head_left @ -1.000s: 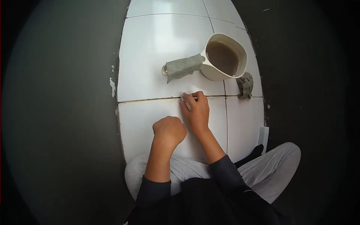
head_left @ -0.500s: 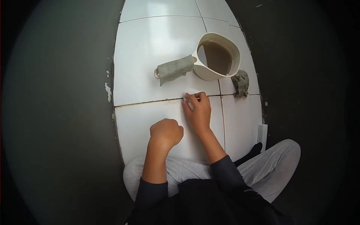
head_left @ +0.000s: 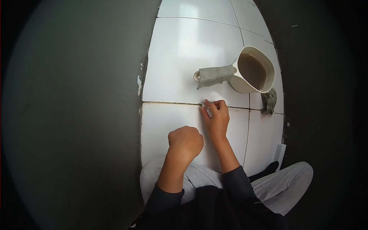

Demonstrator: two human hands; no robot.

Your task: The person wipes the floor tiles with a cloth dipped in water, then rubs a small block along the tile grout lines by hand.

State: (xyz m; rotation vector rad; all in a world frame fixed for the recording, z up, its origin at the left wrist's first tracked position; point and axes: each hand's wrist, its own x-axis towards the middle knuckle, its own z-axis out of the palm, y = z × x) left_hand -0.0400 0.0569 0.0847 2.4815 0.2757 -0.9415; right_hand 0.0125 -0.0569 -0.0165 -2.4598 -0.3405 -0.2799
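Note:
My right hand [head_left: 217, 119] pinches a small whitish piece [head_left: 204, 104] between thumb and fingers, pressing it to the dark grout line [head_left: 172, 102] between two white tiles. Most of the piece is hidden, so its kind is unclear. My left hand [head_left: 186, 142] is a closed fist on the near tile, knuckles up; anything inside it is out of sight. Beyond the hands stands a cream dipper [head_left: 239, 84] with murky brown water [head_left: 252, 71] in it. A grey-green cloth [head_left: 216, 76] is draped over its handle, which points left.
A crumpled grey-green cloth [head_left: 269, 101] lies by the dipper's right side. A white flat-sided object [head_left: 280, 155] stands at the right near my knee. Dark walls [head_left: 76, 115] border the strip of white tiles [head_left: 191, 46]. My crossed legs [head_left: 283, 188] are at the near end.
The camera has turned, so the scene sits further right in view. My right hand has slid slightly left along the grout line. My left fist keeps its shape.

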